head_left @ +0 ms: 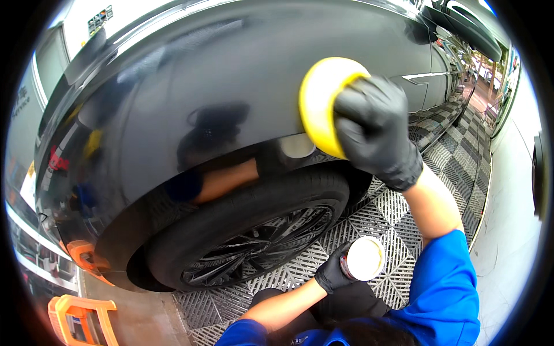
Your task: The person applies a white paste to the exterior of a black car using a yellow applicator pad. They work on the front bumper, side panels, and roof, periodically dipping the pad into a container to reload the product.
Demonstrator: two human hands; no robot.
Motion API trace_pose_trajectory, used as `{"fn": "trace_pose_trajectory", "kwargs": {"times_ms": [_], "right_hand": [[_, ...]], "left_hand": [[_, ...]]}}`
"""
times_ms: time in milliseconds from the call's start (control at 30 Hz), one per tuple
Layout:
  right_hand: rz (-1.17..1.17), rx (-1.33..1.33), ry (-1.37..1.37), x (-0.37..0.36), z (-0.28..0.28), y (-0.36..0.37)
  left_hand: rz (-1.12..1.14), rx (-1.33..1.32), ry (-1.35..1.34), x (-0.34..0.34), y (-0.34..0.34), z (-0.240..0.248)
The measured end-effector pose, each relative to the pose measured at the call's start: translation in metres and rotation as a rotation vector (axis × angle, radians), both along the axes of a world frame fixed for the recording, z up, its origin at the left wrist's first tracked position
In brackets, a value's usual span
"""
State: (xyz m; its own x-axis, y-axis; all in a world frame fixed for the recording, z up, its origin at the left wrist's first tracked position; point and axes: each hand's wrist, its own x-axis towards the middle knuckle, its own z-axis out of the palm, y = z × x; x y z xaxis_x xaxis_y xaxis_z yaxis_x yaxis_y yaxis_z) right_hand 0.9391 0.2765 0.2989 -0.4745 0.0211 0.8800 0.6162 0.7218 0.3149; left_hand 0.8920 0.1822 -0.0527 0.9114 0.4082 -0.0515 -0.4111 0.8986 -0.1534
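In a black glove, my right hand grips a round yellow sponge applicator pad. The pad is held up against or very near the dark, glossy car fender, above the wheel arch; contact cannot be made out for certain. Lower down, close to my knees, my gloved left hand is wrapped round a small tub whose top faces up and looks pale. Below the fender sits the black tire with its dark spoked wheel. My arms and the hand are mirrored in the paint.
An orange plastic step stool stands at the lower left. Grey slatted floor tiles run under the car and back along its side. A white wall rises close on my right, and the car's side mirror juts out at the upper right.
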Motion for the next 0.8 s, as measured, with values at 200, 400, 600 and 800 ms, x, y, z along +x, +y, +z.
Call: {"fn": "trace_pose_trajectory", "kwargs": {"times_ms": [200,400,600,800], "right_hand": [[-0.039,-0.245,0.529,0.046,0.011,0.023],[-0.148,-0.072,-0.170,-0.026,-0.018,-0.041],[-0.047,-0.040,0.384,-0.031,-0.021,-0.020],[-0.179,0.119,0.067,-0.093,-0.082,-0.047]], "left_hand": [[0.077,0.190,-0.024,0.000,-0.012,0.004],[0.081,0.308,0.032,-0.004,-0.011,-0.021],[0.163,0.449,0.155,-0.006,-0.012,-0.024],[0.142,0.633,0.120,-0.003,-0.007,-0.049]]}}
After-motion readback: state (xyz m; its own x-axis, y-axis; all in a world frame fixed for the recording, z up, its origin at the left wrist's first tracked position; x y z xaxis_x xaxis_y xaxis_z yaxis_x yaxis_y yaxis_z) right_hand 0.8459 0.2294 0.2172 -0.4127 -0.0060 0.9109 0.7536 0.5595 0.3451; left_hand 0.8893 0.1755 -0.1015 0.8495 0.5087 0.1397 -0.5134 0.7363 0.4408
